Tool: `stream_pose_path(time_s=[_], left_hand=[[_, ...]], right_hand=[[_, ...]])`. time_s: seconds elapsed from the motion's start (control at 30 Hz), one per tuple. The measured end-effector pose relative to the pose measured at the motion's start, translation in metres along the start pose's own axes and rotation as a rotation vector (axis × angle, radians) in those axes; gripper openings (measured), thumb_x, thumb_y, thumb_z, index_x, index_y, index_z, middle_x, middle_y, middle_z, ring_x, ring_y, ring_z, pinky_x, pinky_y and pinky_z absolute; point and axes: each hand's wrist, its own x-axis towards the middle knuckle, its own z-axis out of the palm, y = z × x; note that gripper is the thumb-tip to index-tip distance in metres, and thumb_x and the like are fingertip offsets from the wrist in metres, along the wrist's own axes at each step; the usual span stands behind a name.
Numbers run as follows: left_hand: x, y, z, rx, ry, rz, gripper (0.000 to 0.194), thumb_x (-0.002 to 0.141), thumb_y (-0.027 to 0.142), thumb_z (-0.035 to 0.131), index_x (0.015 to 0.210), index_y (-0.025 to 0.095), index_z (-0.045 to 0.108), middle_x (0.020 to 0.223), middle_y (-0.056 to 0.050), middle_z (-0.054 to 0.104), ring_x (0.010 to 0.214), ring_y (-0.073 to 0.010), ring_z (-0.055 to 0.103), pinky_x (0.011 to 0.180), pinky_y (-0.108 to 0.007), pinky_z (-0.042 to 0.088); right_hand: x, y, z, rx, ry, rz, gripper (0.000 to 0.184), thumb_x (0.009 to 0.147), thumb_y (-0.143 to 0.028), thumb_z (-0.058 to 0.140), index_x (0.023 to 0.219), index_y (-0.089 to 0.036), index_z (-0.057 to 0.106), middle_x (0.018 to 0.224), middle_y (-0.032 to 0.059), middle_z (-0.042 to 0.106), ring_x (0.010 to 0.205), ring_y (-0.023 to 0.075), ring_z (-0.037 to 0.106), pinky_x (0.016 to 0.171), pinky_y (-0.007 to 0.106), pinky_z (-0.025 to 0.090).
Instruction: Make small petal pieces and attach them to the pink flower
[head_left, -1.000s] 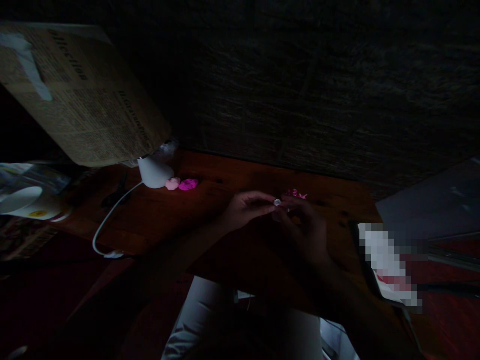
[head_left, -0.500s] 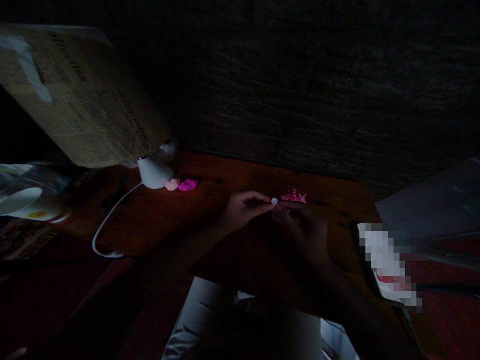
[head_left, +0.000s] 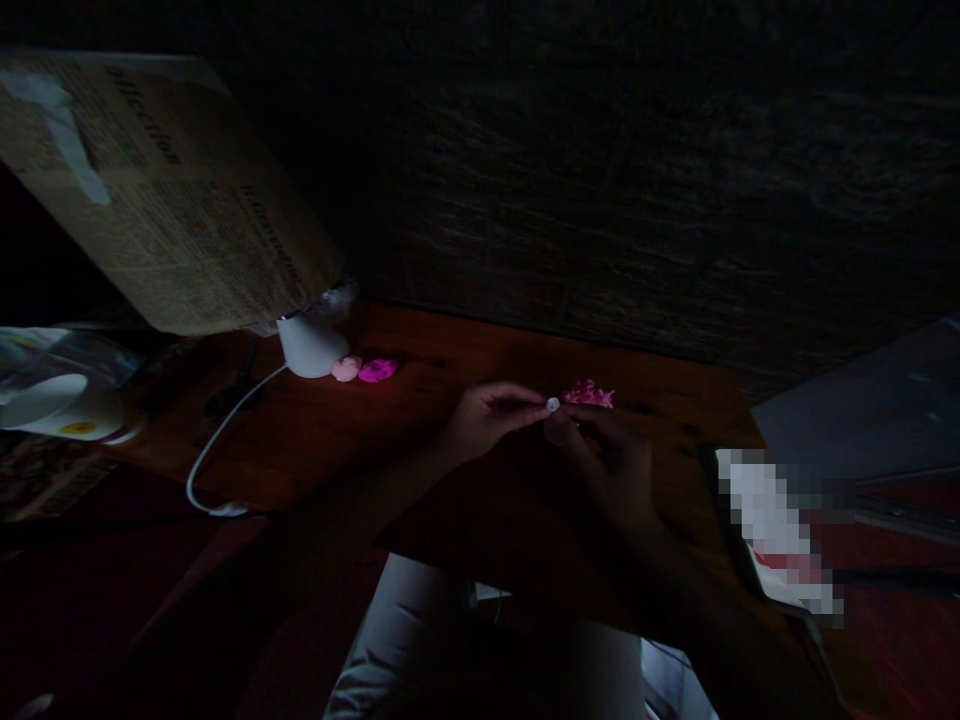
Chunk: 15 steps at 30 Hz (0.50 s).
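Over the wooden table, my left hand (head_left: 484,418) and my right hand (head_left: 611,465) meet at the fingertips. Both pinch a small white piece (head_left: 553,405), rounded and resembling modelling clay; its lower part is hidden by my fingers. Just behind my right fingers lies a pink frilly clay piece (head_left: 589,394), partly covered by them. Further left on the table, a pale pink clay lump (head_left: 346,369) touches a magenta clay lump (head_left: 378,371). The picture is very dark, so finger detail is faint.
A white lamp base (head_left: 311,347) with a newsprint-patterned shade (head_left: 195,190) stands left, its white cable (head_left: 217,440) running over the table. A paper cup (head_left: 64,410) lies at far left. A lit, blurred-out device (head_left: 772,530) rests at the table's right side. A dark wall rises behind.
The white piece has turned slightly between my fingertips and shifted a little to the right. My hands have otherwise hardly moved.
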Motion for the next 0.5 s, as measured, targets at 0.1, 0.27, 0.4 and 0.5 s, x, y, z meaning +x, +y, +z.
stream_pose_path(time_s=[0.1,0.27,0.4,0.5], left_hand=[[-0.0002,-0.0003,-0.0002,-0.002,-0.009,-0.028,0.032,0.069,0.042,0.086,0.086,0.016,0.079,0.090,-0.007,0.079,0.081,-0.0175,0.072,0.080,-0.032,0.057],[-0.0001,-0.0020,-0.0014,-0.041,-0.033,-0.053,0.032,0.067,0.041,0.087,0.084,0.016,0.078,0.088,-0.006,0.079,0.079,-0.0163,0.070,0.077,-0.030,0.055],[-0.0003,-0.0017,-0.0015,-0.065,-0.047,-0.059,0.030,0.069,0.039,0.087,0.086,0.016,0.078,0.087,-0.006,0.078,0.077,-0.0145,0.069,0.076,-0.029,0.054],[-0.0002,-0.0010,-0.0009,-0.081,-0.049,-0.052,0.032,0.068,0.040,0.087,0.086,0.016,0.078,0.086,-0.005,0.078,0.076,-0.0142,0.069,0.077,-0.029,0.054]], right_hand=[[-0.0003,-0.0014,-0.0006,0.000,0.002,-0.002,0.012,0.092,-0.030,0.069,0.099,-0.025,0.077,0.091,0.0035,0.080,0.076,0.0194,0.074,0.072,0.034,0.058],[-0.0005,-0.0035,-0.0015,0.001,-0.014,-0.004,0.012,0.091,-0.030,0.069,0.099,-0.025,0.076,0.092,0.0037,0.080,0.077,0.0193,0.074,0.071,0.034,0.058],[-0.0008,-0.0032,-0.0003,0.011,-0.025,-0.001,0.011,0.091,-0.029,0.069,0.098,-0.026,0.076,0.093,0.0031,0.080,0.078,0.0193,0.073,0.072,0.034,0.058],[-0.0018,-0.0018,0.0015,0.042,-0.010,0.013,0.011,0.091,-0.029,0.069,0.098,-0.025,0.076,0.092,0.0030,0.079,0.078,0.0191,0.073,0.072,0.034,0.058]])
